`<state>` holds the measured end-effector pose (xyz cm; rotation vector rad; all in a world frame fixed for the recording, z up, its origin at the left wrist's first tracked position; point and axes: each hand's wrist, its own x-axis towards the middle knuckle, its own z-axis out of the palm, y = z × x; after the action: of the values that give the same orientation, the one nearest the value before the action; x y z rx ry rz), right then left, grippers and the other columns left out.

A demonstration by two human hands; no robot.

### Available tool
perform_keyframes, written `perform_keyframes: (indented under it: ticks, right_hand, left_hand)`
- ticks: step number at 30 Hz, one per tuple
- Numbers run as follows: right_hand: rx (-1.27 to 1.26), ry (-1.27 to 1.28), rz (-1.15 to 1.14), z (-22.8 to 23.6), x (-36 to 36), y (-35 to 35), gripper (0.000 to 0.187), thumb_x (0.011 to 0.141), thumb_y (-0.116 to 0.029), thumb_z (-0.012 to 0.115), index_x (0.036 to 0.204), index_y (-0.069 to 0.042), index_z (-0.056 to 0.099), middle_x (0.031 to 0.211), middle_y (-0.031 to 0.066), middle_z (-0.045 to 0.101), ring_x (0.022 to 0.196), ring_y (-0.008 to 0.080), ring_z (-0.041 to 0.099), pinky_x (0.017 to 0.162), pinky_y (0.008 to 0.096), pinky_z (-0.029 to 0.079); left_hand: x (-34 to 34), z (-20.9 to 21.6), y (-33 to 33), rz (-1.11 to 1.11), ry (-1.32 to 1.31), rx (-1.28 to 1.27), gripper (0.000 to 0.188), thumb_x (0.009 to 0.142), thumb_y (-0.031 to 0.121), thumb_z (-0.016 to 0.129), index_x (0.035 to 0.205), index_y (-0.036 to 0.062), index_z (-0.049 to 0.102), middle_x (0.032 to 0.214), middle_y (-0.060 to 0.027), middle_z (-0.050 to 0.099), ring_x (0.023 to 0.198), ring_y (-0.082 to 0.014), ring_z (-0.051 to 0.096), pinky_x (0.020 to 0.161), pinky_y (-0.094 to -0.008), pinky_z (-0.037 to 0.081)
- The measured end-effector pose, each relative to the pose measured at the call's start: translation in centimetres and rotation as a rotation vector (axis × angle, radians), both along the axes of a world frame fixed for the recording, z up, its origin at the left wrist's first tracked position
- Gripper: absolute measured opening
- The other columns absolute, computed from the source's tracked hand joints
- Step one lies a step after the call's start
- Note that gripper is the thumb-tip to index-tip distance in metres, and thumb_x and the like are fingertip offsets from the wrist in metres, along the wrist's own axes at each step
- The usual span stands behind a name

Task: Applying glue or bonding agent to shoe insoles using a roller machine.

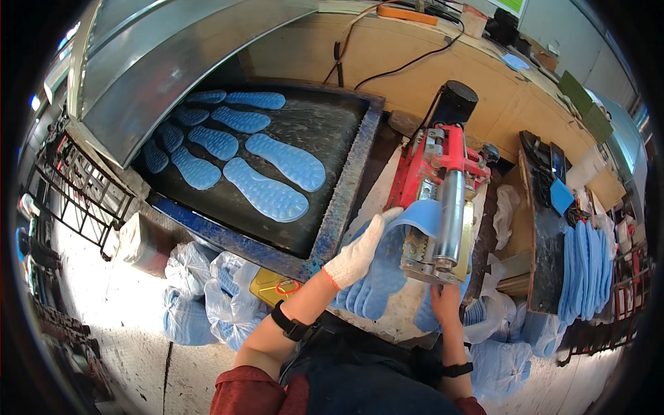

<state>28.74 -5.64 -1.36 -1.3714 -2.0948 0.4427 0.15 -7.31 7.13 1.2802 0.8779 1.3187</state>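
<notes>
A red machine (pixel 453 149) with a shiny metal roller (pixel 451 218) stands in front of me on the bench. A blue insole (pixel 419 216) curves up against the left side of the roller. My left hand (pixel 356 257), in a white knitted glove, holds that insole at its left edge, its fingers mostly straight. Below the roller's near end, my bare right hand (pixel 446 304) is closed, its fingertips partly hidden under the machine; what they grip cannot be made out. Several blue insoles (pixel 373 294) lie overlapping on the bench beneath my left hand, and another insole (pixel 425 317) is beside my right.
On the left, a blue-framed black tray (pixel 339 200) bears several textured blue insoles (pixel 266 190) under a raised metal hood (pixel 173 62). Bagged insoles (pixel 187 315) sit on the floor. At right, a dark board (pixel 546 256) stands beside a row of upright insoles (pixel 584 270).
</notes>
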Motion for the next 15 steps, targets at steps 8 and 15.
perform_keyframes:
  ticks: [8,15]
  right_hand:
    - [-0.179,0.110,0.221,-3.5,-5.6,0.4,0.033,0.089,-0.017,0.071,0.118,-0.001,0.063,0.116,0.0162,0.065,0.107,0.0320,0.062,0.092,0.0429,0.049]
    - [-0.557,0.423,0.067,-7.0,-6.8,0.6,0.060,0.083,-0.027,0.079,0.131,0.000,0.053,0.131,0.0142,0.056,0.120,0.0302,0.053,0.102,0.0443,0.043]
  left_hand:
    - [-1.0,2.9,-5.1,-0.061,-0.689,-0.621,0.055,0.109,0.039,0.024,0.152,0.0055,0.033,0.147,-0.0105,0.047,0.133,-0.0209,0.046,0.114,-0.0346,0.035]
    - [-7.3,6.9,-0.3,0.172,-1.027,-0.354,0.039,0.105,0.039,0.043,0.124,0.0074,0.056,0.118,-0.0104,0.062,0.109,-0.0242,0.060,0.097,-0.0388,0.050]
